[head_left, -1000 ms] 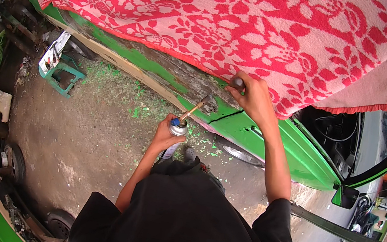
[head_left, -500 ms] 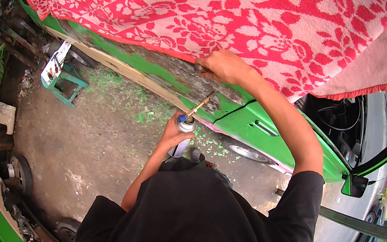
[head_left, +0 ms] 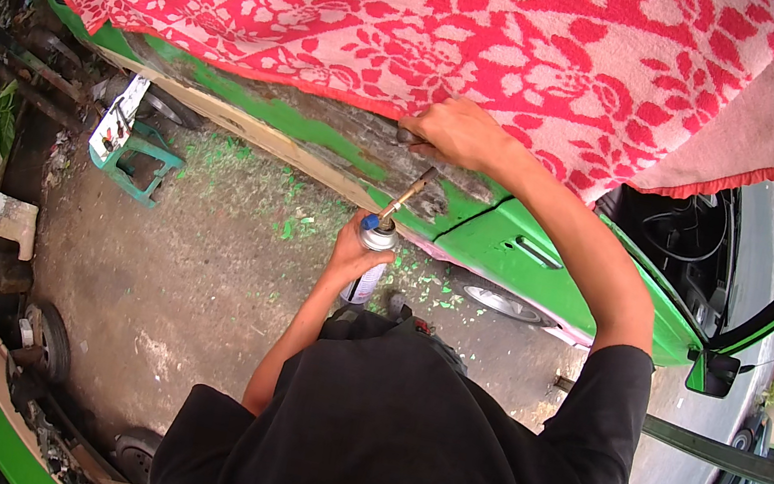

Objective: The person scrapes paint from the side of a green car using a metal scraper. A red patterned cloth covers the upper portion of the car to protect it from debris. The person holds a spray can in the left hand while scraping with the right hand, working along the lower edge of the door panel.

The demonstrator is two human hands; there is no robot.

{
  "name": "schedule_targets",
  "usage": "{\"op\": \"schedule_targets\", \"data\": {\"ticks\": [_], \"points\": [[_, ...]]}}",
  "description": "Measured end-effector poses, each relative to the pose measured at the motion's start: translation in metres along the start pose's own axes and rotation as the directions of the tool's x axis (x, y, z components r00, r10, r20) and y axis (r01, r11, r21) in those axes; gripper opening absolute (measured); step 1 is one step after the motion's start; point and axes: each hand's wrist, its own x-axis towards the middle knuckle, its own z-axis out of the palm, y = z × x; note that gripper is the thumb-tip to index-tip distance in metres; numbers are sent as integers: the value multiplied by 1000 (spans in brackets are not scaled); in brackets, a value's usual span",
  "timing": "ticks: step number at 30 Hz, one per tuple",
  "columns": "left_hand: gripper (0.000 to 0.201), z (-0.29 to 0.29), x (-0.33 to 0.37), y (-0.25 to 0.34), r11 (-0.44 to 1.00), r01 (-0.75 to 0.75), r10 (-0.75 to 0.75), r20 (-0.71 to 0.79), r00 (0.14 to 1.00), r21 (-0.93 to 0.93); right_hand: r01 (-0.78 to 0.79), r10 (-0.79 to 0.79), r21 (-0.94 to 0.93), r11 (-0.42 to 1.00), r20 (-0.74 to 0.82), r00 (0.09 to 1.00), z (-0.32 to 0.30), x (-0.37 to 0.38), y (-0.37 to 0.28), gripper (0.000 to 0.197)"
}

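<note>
The right hand (head_left: 462,134) covered most of a dark object (head_left: 405,133), so its kind could not be told. The left hand (head_left: 354,255) hid part of the torch canister (head_left: 363,286). A red-and-pink floral cloth (head_left: 391,25), cut off by the top edge, concealed much of the green vehicle (head_left: 499,240). Small items (head_left: 108,138) on a white board (head_left: 129,103) were too tiny to identify.
</note>
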Motion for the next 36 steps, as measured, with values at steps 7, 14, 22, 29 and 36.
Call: {"op": "schedule_targets", "data": {"ticks": [7,14,22,29,36], "points": [[52,-3,1,2,999,-30,30,3,1000,27,25,-25,-29,999,12,1000,2,-2,3,22],[50,0,-2,4,998,-30,30,-2,1000,-56,-31,31,52,998,0,1000,2,-2,6,22],[55,2,-2,3,999,-12,13,-19,1000,33,14,-10,73,997,-51,999,5,-4,10,20],[53,7,-1,1,998,-19,22,-44,999,63,-13,15,94,995,-20,1000,1,-7,8,19],[54,12,3,-8,999,-36,35,-29,999,-19,-19,29,126,992,-72,997,2,-11,9,19]]}}
